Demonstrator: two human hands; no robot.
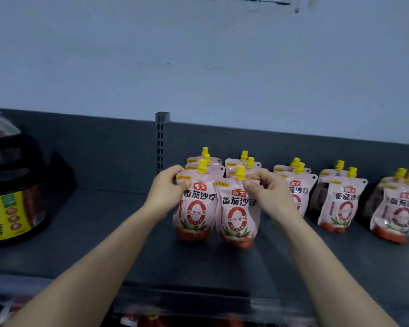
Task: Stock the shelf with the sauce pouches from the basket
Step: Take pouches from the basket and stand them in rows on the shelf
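Two pink sauce pouches with yellow caps stand upright side by side on the dark grey shelf (pixel 118 237). My left hand (pixel 167 190) pinches the top left corner of the left pouch (pixel 195 208). My right hand (pixel 268 193) grips the top right corner of the right pouch (pixel 236 213). Behind them stand more pouches in rows (pixel 243 161). Further pouches stand to the right, one group (pixel 340 204) in the middle and another (pixel 397 208) at the far right. The basket is not in view.
A large dark bottle with a yellow-green label (pixel 10 190) stands at the left of the shelf. A slotted upright post (pixel 161 140) rises at the shelf's back panel. A pale wall is above. Red packages (pixel 151 320) show on a lower shelf.
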